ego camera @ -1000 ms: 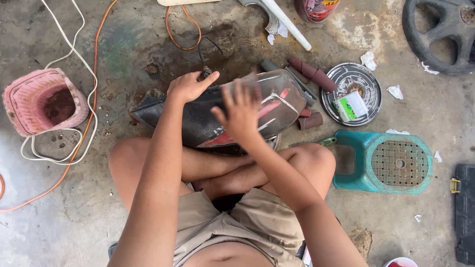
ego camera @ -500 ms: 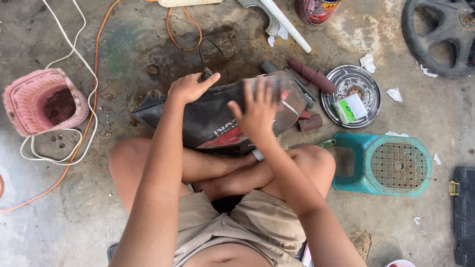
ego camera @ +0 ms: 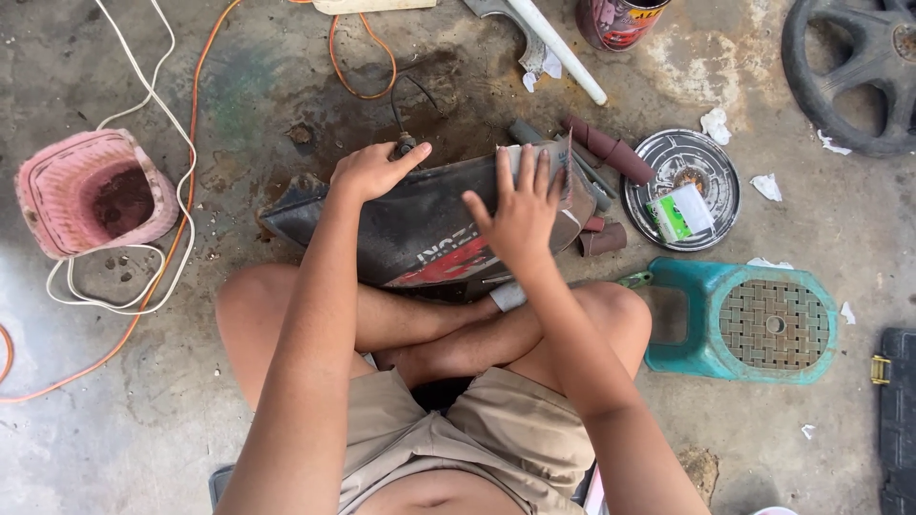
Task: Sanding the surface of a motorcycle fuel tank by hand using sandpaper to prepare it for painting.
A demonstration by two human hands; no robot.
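Note:
A black plastic body panel (ego camera: 410, 224) with red and white markings lies across my crossed legs on the concrete floor. My left hand (ego camera: 370, 170) rests on its upper edge, fingers curled over the rim and gripping it. My right hand (ego camera: 520, 208) lies flat on the panel's right part, fingers spread and pressed to the surface. Whether something sits under the palm is hidden.
A pink basket (ego camera: 91, 194) sits at the left beside white and orange cables (ego camera: 181, 172). A teal plastic stool (ego camera: 754, 319) stands at the right, a round metal lid (ego camera: 682, 186) above it, rolled brown pieces (ego camera: 611, 153), a white pipe (ego camera: 558, 48), a black wheel (ego camera: 859, 72).
My right hand has slid to the right and up across the panel. The left hand has stayed on the upper edge.

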